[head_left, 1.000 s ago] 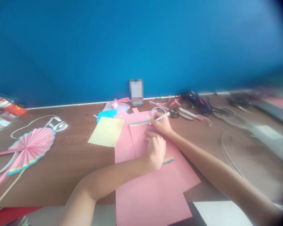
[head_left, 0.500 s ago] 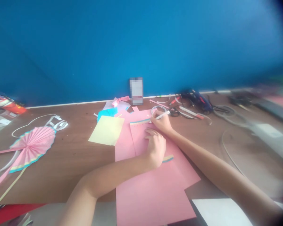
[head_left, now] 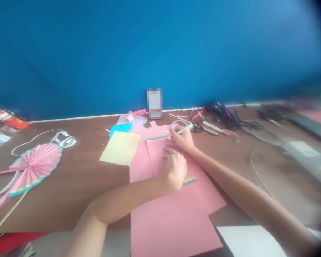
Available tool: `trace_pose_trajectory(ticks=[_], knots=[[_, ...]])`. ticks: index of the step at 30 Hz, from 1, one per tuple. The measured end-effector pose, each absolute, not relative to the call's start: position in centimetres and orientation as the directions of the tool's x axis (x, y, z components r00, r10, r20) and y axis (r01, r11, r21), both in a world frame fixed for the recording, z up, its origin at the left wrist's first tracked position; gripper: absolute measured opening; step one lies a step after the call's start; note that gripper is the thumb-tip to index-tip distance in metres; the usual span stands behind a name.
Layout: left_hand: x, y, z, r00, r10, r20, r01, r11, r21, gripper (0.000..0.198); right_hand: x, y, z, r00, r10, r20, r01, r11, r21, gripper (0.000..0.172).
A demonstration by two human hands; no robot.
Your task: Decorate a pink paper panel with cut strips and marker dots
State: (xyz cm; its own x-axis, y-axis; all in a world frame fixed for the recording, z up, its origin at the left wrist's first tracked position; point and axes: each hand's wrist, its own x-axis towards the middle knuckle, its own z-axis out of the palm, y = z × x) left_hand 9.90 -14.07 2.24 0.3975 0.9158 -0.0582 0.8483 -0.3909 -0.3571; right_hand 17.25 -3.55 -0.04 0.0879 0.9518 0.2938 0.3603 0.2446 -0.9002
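Large pink paper sheets point(head_left: 160, 221) overlap at the middle of the table and reach past its front edge. My right hand point(head_left: 183, 139) grips a white pen point(head_left: 186, 129), its tip at a yellow and blue strip point(head_left: 156, 138) along the top of one pink sheet. Small dots run just below that strip. Nearer to me, my left hand point(head_left: 176, 167) rests on the same sheet, fingers curled; whether they hold anything is hidden. Another yellow and blue strip point(head_left: 189, 180) shows beside its wrist.
Left of the sheets lie a yellow paper point(head_left: 120, 148), a blue paper point(head_left: 121, 128) and a pleated pink fan point(head_left: 37, 166). A phone-like object point(head_left: 154, 103) leans on the blue wall. Cables point(head_left: 253, 126) and a dark tool point(head_left: 226, 115) lie at the right.
The pen in my right hand is tilted a little differently, its tip still near the strip. The whole view has shifted very slightly; my left hand stays on the paper.
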Motion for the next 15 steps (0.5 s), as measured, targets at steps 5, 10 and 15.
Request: trace_pose_trajectory(ticks=[5, 10, 15], knots=[[10.0, -14.2, 2.0, 0.381, 0.922, -0.068, 0.838, -0.375, -0.397, 0.051, 17.0, -3.6, -0.3, 0.082, 0.959, 0.272, 0.377, 0.223, -0.899, 0.023], [10.3, -14.3, 1.2, 0.338, 0.940, -0.035, 0.873, -0.327, -0.362, 0.055, 17.0, -3.7, -0.7, 0.027, 0.949, 0.314, 0.408, 0.276, -0.870, 0.019], [10.4, -14.5, 1.4, 0.307, 0.952, -0.016, 0.898, -0.295, -0.326, 0.058, 16.9, -3.7, -0.8, 0.015, 0.948, 0.317, 0.397, 0.286, -0.872, 0.020]])
